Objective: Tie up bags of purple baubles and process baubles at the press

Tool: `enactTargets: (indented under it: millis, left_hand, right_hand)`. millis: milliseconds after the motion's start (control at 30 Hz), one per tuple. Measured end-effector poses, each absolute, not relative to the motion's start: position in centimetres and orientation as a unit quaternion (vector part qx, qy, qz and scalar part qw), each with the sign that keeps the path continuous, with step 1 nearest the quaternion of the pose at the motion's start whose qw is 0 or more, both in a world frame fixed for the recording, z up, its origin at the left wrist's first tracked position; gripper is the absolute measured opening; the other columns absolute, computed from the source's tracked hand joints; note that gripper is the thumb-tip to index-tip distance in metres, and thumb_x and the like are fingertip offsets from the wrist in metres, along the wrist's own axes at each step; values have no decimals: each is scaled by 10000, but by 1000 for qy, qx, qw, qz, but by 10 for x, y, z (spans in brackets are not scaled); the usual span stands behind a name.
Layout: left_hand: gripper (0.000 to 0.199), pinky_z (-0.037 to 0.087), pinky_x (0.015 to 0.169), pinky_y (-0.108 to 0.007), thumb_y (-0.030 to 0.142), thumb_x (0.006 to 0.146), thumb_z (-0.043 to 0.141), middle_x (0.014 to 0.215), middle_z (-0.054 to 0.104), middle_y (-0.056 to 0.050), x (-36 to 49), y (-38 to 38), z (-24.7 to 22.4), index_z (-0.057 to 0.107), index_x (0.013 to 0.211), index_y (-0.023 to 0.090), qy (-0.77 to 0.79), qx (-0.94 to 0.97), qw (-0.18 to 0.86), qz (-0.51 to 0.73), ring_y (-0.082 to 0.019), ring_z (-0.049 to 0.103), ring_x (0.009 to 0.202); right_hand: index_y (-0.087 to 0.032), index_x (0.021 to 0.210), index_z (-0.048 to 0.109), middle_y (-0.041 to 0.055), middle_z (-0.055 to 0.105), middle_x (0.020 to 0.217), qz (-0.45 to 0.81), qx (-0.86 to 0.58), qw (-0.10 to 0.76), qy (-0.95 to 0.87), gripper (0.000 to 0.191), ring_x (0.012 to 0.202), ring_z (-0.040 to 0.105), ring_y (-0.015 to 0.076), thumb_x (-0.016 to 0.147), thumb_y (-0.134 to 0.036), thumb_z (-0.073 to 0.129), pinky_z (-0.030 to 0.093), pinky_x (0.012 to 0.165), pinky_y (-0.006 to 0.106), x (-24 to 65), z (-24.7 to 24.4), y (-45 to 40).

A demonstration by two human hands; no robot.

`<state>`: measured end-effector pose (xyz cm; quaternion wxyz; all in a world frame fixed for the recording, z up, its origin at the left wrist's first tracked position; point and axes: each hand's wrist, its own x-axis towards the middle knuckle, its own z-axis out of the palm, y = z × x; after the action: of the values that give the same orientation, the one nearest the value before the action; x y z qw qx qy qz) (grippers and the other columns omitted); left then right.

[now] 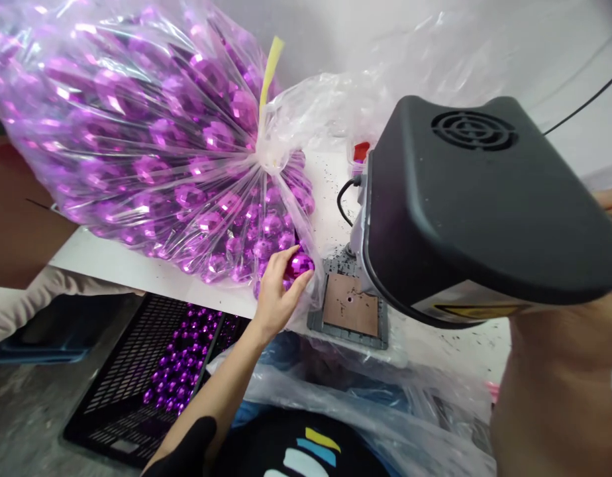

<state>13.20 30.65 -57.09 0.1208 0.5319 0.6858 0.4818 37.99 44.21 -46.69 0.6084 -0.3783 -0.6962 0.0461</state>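
Observation:
Between the thumb and fingers of my left hand (279, 291) is a shiny purple faceted ball (301, 265). That hand is at the lower right edge of a large clear plastic bag (152, 139) full of such balls, tied with a yellow strip (270, 73). Just right of the hand, a brown square plate (351, 305) with a small hole lies on the grey base of a black-covered machine (485, 199). My right arm rises at the right edge behind the machine cover; the fingers of my right hand are hidden.
A black crate (112, 377) with many purple balls stands below the white table (206, 291) at the left. A person's sleeve (48, 298) shows beside it. Loose plastic sheeting (385, 404) hangs at the table's front. Dark shavings lie around the machine. A brown carton is far left.

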Motion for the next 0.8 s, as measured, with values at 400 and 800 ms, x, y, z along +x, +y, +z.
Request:
enactTargets:
  millis: [400, 800]
  left_hand:
    - [423, 465, 1031, -457, 421, 884, 656, 1183, 681, -95, 179, 327, -637, 621, 1247, 207, 621, 500, 313, 516, -268, 614, 1112]
    - [527, 402, 1096, -526, 376, 811, 735, 1318, 548, -119, 203, 328, -650, 539, 1278, 231, 605, 608, 198, 474, -305, 515, 1242]
  right_hand:
    - [-97, 856, 618, -49, 462, 627, 72, -336, 603, -720, 164, 608, 409, -4, 924, -235, 559, 311, 622, 173, 377, -458, 436]
    - [-111, 870, 624, -58, 462, 618, 75, -353, 594, -719, 222, 557, 415, -6, 949, -299, 537, 337, 588, 169, 374, -455, 432]
